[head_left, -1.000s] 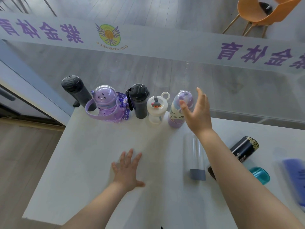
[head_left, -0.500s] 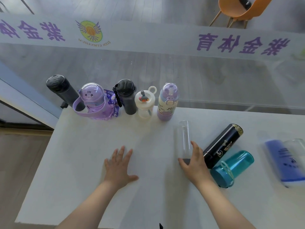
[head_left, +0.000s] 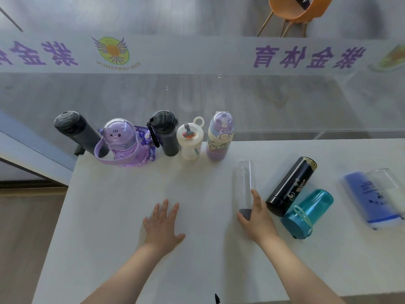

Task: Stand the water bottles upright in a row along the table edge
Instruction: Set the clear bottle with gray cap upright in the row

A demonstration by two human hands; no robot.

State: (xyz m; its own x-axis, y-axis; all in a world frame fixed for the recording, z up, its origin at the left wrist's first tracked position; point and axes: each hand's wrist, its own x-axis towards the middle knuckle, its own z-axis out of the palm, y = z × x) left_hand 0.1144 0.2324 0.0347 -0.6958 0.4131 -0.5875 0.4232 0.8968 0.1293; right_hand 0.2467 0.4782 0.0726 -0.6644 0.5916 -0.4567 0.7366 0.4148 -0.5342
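— So, where are our hands?
— Our right hand point(head_left: 257, 218) wraps the grey-capped end of the clear bottle point(head_left: 244, 183), which lies flat on the table point(head_left: 109, 216). Our left hand point(head_left: 163, 224) rests open, palm down, well to the left of that grip, holding nothing.
— And around the grip?
— Just right of it lie the black bottle point(head_left: 291, 185) and the teal bottle point(head_left: 306, 212), touching each other. Beyond it, five bottles stand at the far edge, the lilac bottle point(head_left: 219, 137) nearest.

Both forearms are bare to the frame edge, and the left hand point(head_left: 163, 227) and right hand point(head_left: 259, 222) are unadorned.
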